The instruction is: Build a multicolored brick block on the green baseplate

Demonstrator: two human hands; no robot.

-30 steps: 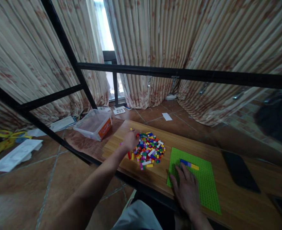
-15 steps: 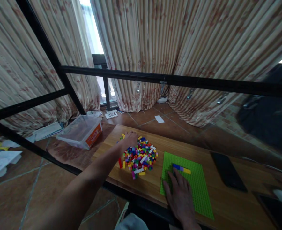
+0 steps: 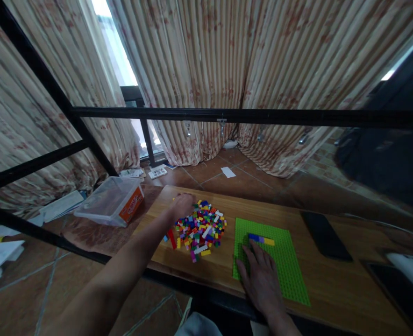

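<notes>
I see a wooden tabletop (image 3: 224, 268) before floral curtains (image 3: 220, 56); bare wood separates the brick pile (image 3: 201, 232) from the green baseplate (image 3: 292, 270); my left hand (image 3: 183, 205) is at the pile's far-left edge, its grip I cannot tell; my right hand (image 3: 262, 278) lies loose on the baseplate beside a brick row (image 3: 261, 240); a clear bin (image 3: 104, 215) stands past the left end

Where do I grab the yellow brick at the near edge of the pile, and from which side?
Pinch the yellow brick across its narrow width, probably best from above and the near side. It looks long and low at the edge of the pile, with bare tabletop before it; a white brick close behind may need nudging away.
</notes>
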